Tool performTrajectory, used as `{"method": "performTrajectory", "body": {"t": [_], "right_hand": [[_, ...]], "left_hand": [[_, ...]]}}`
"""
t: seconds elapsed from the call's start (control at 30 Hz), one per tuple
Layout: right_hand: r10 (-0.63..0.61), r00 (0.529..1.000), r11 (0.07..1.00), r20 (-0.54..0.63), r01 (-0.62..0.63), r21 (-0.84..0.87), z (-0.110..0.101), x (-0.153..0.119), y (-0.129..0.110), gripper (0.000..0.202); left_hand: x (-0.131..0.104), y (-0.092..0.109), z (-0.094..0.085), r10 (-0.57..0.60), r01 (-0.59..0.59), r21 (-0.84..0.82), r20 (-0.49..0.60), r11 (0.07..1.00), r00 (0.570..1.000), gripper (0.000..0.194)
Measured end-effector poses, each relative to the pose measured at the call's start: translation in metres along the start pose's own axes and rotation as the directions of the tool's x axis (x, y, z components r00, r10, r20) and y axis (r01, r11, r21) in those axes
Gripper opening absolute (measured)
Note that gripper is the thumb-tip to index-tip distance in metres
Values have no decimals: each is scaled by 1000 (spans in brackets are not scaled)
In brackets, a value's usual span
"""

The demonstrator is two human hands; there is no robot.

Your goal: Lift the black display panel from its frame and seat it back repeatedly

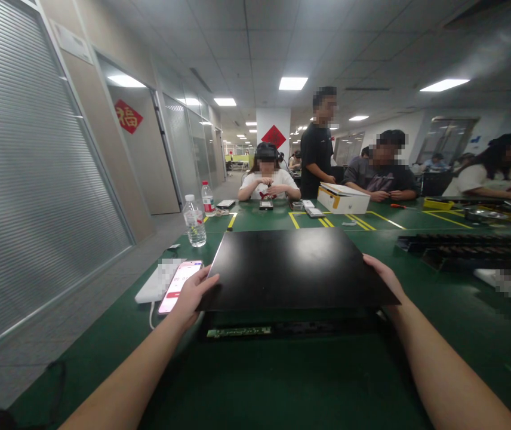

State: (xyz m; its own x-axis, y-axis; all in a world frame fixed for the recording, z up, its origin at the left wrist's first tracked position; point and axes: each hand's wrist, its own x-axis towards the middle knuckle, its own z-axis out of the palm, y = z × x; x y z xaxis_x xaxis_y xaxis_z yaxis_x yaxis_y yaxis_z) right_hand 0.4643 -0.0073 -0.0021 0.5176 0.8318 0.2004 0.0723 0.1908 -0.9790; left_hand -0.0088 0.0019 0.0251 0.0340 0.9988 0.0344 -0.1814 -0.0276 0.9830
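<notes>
A flat, glossy black panel [295,269] is held up in front of me, tilted over the table. My left hand [193,292] grips its left edge, thumb on the top face. At the right edge, my right hand [384,278] is closed round the side, with most of its fingers hidden beneath. Under the panel's near edge shows a narrow green circuit board [239,331] beside dark parts; the panel hides whatever lies farther back. Just left of my left hand, a lit phone [179,286] lies beside a white box-like object [154,285] with a white cable.
The green table [282,388] carries yellow tape lines. Two bottles [195,221] stand at the back left. A white box [344,198] sits across the table, near seated co-workers and one standing person [318,146]. Long black slotted parts [456,245] lie to the right.
</notes>
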Motion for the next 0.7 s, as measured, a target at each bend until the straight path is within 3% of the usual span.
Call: {"method": "performTrajectory", "body": {"t": [0.1, 0.2, 0.27, 0.37, 0.53, 0.7], "right_hand": [[141, 987, 980, 73, -149, 131, 7, -12, -9, 35], [340, 929, 922, 145, -360, 144, 12, -25, -19, 29], [402, 896, 891, 189, -430, 144, 13, -30, -24, 25], [409, 893, 889, 187, -436, 140, 11, -30, -28, 19], [395, 916, 880, 69, -399, 258, 2, -24, -26, 15], [343, 939, 897, 9, -330, 293, -10, -15, -20, 11]], "left_hand": [[-2, 2, 1, -5, 5, 12, 7, 1000, 1000, 68], [-3, 3, 2, -58, 58, 10, 17, 998, 998, 61], [-3, 3, 2, -95, 94, 20, 9, 995, 995, 57], [-2, 2, 2, -89, 88, 66, 7, 994, 996, 51], [1, -4, 1, 21, -25, 127, 33, 992, 999, 51], [5, -8, -4, 162, -168, 368, 46, 914, 986, 48]]}}
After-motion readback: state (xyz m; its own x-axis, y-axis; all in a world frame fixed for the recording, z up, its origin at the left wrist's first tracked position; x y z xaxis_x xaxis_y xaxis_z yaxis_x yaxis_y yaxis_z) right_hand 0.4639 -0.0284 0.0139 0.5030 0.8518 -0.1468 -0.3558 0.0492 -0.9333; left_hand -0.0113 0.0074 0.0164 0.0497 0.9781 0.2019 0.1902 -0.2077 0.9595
